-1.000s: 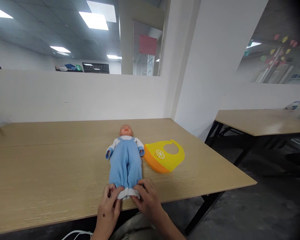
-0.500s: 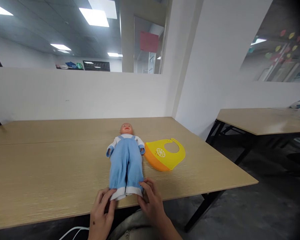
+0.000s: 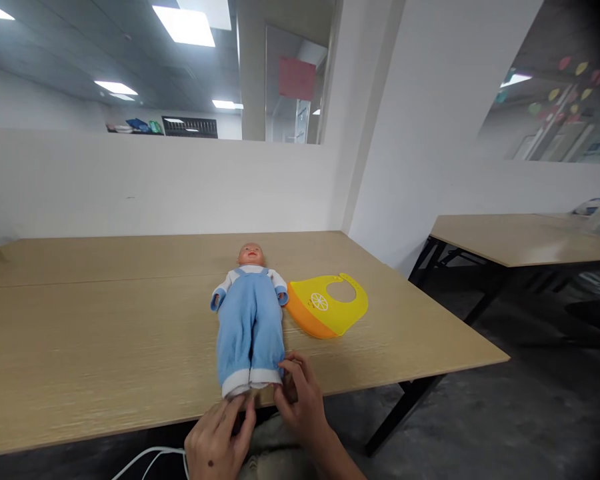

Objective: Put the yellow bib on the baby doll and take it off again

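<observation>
A baby doll (image 3: 251, 320) in blue overalls with white cuffs lies face up on the table, its feet end at the front edge. Around the right-hand trouser cuff, my right hand (image 3: 303, 400) has thumb and fingers bent, gripping the cloth from the side. My left hand (image 3: 220, 437) is just below the left-hand cuff, fingers curled in at the leg's end. What lies between those fingertips is hidden. Beside the doll's arm, to the right, lies a yellow and orange bib (image 3: 330, 305) with a white citrus slice print.
The wooden table (image 3: 105, 333) has its front edge just under my hands. A white cable (image 3: 153, 453) hangs below it at the left. Another table (image 3: 520, 237) stands at the right, and a white wall (image 3: 180, 183) with a window rises behind.
My left hand has moved right and slightly down, from the outer side of the left-hand cuff to its bottom end. My right hand stays at its cuff. The view has shifted slightly.
</observation>
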